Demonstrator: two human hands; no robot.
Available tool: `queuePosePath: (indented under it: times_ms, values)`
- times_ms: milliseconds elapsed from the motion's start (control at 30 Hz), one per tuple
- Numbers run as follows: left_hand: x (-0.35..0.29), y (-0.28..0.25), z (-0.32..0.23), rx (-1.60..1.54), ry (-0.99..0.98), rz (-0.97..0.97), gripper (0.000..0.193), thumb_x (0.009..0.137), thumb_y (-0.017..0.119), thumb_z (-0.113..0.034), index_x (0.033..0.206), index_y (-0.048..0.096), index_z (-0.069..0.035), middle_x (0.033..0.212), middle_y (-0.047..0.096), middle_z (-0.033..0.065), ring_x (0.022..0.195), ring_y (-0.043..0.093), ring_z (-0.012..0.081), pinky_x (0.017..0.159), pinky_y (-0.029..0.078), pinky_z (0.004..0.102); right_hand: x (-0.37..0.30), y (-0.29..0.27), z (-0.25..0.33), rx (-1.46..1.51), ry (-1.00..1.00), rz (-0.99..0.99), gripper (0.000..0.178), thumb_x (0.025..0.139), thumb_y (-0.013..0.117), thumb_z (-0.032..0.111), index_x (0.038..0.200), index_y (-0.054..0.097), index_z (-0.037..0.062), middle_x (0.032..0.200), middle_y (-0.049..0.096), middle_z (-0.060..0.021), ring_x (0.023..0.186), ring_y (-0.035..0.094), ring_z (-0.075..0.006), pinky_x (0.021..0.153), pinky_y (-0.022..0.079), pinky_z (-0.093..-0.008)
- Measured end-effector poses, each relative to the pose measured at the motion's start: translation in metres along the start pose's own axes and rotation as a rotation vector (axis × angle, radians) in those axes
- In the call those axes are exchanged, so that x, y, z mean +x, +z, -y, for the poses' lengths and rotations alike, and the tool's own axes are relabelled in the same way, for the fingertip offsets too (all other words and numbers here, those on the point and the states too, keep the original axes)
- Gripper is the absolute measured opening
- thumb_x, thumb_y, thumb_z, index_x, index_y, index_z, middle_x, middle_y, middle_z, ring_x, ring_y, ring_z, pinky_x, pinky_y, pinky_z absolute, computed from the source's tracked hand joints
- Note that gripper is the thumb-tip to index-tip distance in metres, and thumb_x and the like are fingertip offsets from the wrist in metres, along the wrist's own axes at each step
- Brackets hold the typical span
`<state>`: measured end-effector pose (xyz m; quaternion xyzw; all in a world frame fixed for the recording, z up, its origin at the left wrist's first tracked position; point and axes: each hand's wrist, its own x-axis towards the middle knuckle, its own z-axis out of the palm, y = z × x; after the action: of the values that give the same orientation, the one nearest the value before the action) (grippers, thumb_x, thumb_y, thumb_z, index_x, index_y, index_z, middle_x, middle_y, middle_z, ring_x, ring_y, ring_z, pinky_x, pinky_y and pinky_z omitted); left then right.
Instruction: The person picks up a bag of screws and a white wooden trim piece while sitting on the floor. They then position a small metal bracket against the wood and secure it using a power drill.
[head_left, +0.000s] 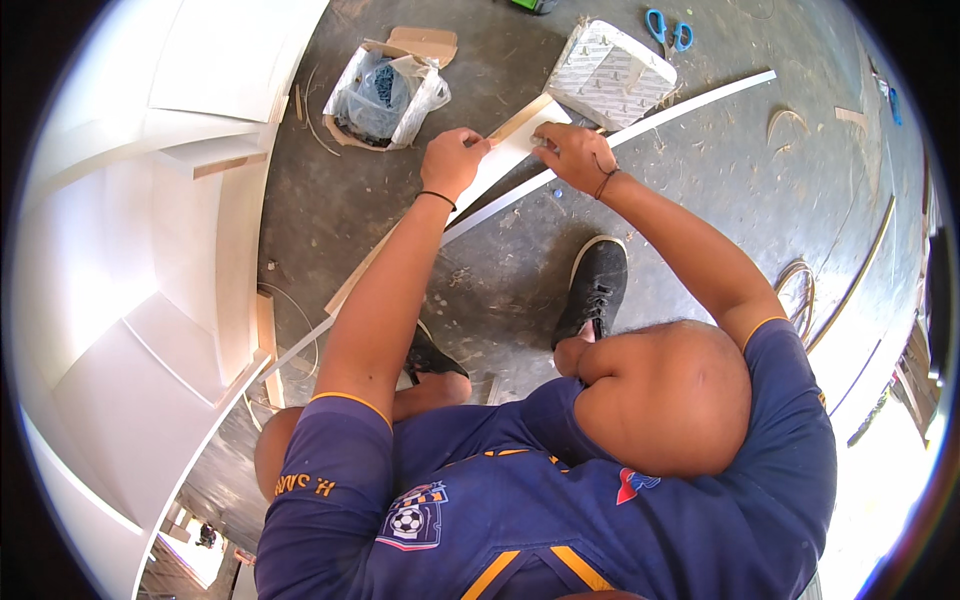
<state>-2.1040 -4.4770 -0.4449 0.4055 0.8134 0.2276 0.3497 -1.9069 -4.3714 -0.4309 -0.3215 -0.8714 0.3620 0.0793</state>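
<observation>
A long white board (508, 158) with a bare wood edge slants across the floor before me. My left hand (456, 163) is curled at the board's wood edge, thumb and finger pinched together. Whatever is between those fingers is too small to make out. Over the far end of the board, my right hand (577, 157) has its fingertips drawn together near the right edge. A small pale bit shows at them, but its kind is unclear. Beside the board runs a long narrow white strip (690, 106), passing under my right hand.
An opened carton (352, 108) with a plastic bag of dark pieces stands beyond my left hand. Past my right hand lie a wrapped white package (612, 75) and blue-handled scissors (668, 34). White cabinet panels (130, 240) rise at left. Coiled edging strips (797, 285) lie at right.
</observation>
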Motion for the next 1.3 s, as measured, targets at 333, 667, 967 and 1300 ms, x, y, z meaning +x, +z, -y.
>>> queuePosePath:
  times_ms: [333,667,967,1300]
  values:
    - [0.006,-0.007,0.001,-0.109,-0.099,0.146,0.035,0.077,0.071,-0.037,0.086,0.071,-0.003,0.075,0.068,0.0127,0.067,0.064,0.0229,0.064,0.048,0.0336,0.000,0.001,-0.008,-0.026,-0.043,0.035,0.028,0.077,0.063,0.020,0.104,0.061,0.0110,0.084,0.066,-0.0106,0.080,0.065,-0.0320,0.071,0.052,-0.0409]
    - [-0.001,-0.013,0.000,0.120,-0.057,0.142,0.043,0.082,0.062,-0.044,0.089,0.070,-0.003,0.069,0.063,0.0162,0.064,0.060,0.0289,0.061,0.045,0.0375,-0.011,-0.018,0.008,-0.117,0.120,-0.100,0.046,0.076,0.058,0.012,0.121,0.051,0.0090,0.114,0.059,-0.0173,0.105,0.056,-0.0378,0.085,0.049,-0.0441]
    - [0.000,-0.014,-0.002,0.247,-0.051,0.285,0.049,0.083,0.057,-0.052,0.091,0.071,-0.005,0.076,0.065,0.0172,0.076,0.064,0.0335,0.070,0.048,0.0420,-0.011,0.002,-0.021,-0.050,0.133,-0.076,0.049,0.079,0.061,0.014,0.126,0.049,0.0108,0.113,0.061,-0.0198,0.102,0.058,-0.0382,0.087,0.047,-0.0446]
    - [-0.024,-0.010,0.005,0.167,-0.025,0.225,0.046,0.083,0.061,-0.047,0.091,0.071,-0.003,0.077,0.066,0.0184,0.076,0.065,0.0312,0.070,0.048,0.0388,-0.028,-0.007,-0.010,0.013,0.118,-0.023,0.045,0.078,0.063,0.013,0.121,0.050,0.0125,0.104,0.064,-0.0186,0.095,0.060,-0.0383,0.082,0.049,-0.0444]
